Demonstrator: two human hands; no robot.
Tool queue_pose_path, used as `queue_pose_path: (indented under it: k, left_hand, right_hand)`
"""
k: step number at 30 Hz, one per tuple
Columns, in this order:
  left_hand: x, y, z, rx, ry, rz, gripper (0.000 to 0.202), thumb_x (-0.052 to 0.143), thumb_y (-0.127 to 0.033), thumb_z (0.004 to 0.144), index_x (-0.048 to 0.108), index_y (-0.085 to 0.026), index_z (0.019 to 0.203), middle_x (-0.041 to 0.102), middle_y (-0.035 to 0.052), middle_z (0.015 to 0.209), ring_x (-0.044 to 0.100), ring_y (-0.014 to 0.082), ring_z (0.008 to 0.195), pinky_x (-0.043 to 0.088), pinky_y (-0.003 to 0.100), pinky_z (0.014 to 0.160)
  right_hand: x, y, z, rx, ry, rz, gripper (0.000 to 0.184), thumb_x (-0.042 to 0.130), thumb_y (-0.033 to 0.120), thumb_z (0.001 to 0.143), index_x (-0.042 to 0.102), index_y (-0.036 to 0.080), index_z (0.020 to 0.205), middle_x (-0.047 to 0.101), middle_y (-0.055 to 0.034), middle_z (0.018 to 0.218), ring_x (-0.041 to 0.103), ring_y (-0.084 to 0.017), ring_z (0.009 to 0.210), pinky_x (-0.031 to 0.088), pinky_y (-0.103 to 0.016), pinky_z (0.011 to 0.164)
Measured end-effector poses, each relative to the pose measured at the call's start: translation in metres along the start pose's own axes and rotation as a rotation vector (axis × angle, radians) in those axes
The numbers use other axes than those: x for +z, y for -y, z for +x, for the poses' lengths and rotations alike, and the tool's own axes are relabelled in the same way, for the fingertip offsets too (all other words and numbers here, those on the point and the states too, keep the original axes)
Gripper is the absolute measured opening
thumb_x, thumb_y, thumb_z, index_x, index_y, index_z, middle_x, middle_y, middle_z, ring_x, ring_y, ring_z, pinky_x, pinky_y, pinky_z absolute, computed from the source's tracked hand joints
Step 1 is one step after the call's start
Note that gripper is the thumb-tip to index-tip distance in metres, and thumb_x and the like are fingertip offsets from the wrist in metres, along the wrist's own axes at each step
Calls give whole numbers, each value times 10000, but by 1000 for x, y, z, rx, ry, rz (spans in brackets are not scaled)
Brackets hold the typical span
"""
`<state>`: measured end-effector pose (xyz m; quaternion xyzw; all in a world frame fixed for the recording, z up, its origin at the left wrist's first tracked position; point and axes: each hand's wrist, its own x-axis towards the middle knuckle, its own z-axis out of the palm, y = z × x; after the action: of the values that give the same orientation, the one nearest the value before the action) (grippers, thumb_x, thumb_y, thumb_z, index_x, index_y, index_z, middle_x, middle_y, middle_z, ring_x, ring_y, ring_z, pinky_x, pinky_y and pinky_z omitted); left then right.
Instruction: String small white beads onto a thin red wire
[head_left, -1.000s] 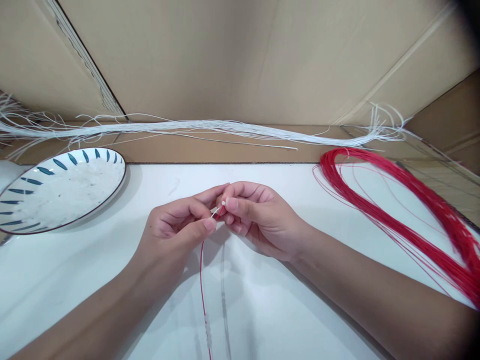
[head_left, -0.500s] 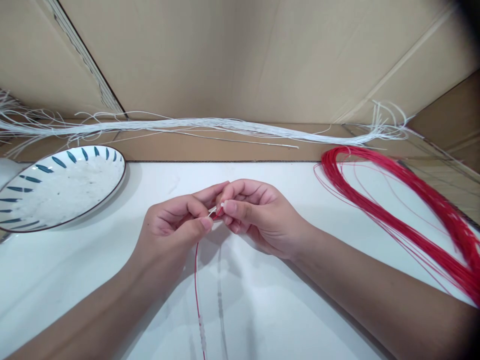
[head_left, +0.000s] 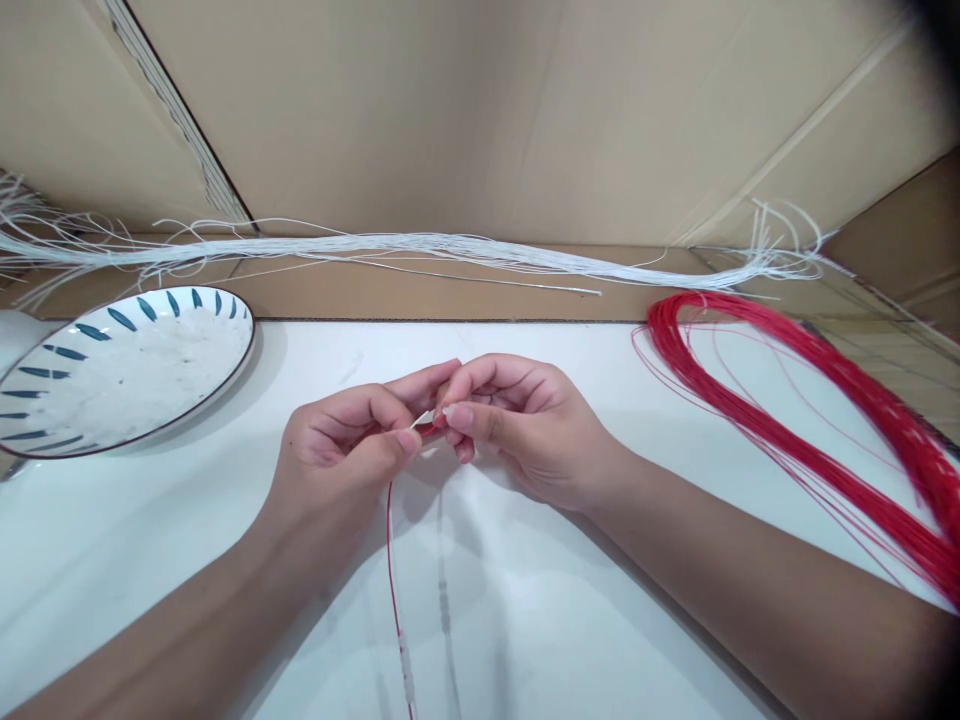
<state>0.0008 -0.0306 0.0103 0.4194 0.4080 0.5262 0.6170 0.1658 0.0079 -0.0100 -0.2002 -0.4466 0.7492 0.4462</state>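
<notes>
My left hand [head_left: 341, 450] and my right hand [head_left: 517, 425] meet fingertip to fingertip above the white table [head_left: 150, 530]. The left thumb and forefinger pinch a thin red string [head_left: 390, 545] with a stiff white tip [head_left: 422, 419]. This string hangs down toward me and carries a few pale beads [head_left: 406, 668] low on it. My right hand pinches something tiny at that tip, probably a bead, too small to name. Both hands are closed in a pinch.
A white plate with blue leaf marks [head_left: 120, 370], holding small pale bits, sits at the left. A long bundle of white strings [head_left: 450, 250] lies along the cardboard back wall. A loop of red strings [head_left: 810, 400] lies at the right.
Both hands stay together in the same spot. The small white bead seen at the right fingertips a second ago is hidden between the fingers now. The hanging red string has shifted slightly left.
</notes>
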Motion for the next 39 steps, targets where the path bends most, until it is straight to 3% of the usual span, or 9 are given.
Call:
queue_pose_path:
  k: [10,16,20,25,33,39]
  left_hand:
    - [0,0,-3,14,-55,7,258,645,-56,781,681,-187,562,783,45,1120,619,319,1236,532,424,965]
    - [0,2,-3,29,-37,46,223,695,-112,793,701,-196,587,770,62,1156,634,318,1210,535,426,971]
    - [-2,4,-3,80,-32,214,167,735,-164,791,745,-218,633,751,75,1187,636,332,1203,539,420,971]
    - [-1,6,-6,156,-53,403,135,742,-181,801,788,-263,705,737,29,1226,638,287,1214,536,340,970]
    - [1,7,-5,171,-71,363,149,735,-178,812,788,-267,706,765,48,1145,622,305,1238,541,348,966]
    - [0,7,-5,147,-57,350,165,713,-177,828,766,-249,690,761,40,1177,684,275,1123,554,339,921]
  right_hand:
    - [2,2,0,4,-3,20,76,778,123,806,718,147,766,709,-4,755,626,-68,623,534,-192,609]
    - [2,1,0,32,-37,6,102,813,170,777,715,159,753,705,-1,734,620,-80,619,535,-213,609]
    - [0,1,-2,41,-44,36,101,821,167,763,721,155,769,706,-8,716,630,-85,621,537,-209,614]
    - [0,2,-3,69,-41,82,69,800,133,763,734,149,773,709,-15,735,637,-78,618,536,-192,612]
    - [-2,2,0,101,-18,110,66,819,165,764,758,162,789,732,-17,759,637,-76,603,553,-192,599]
    - [-3,2,-1,111,-11,122,52,809,150,782,762,159,800,732,-15,755,640,-73,613,554,-182,603]
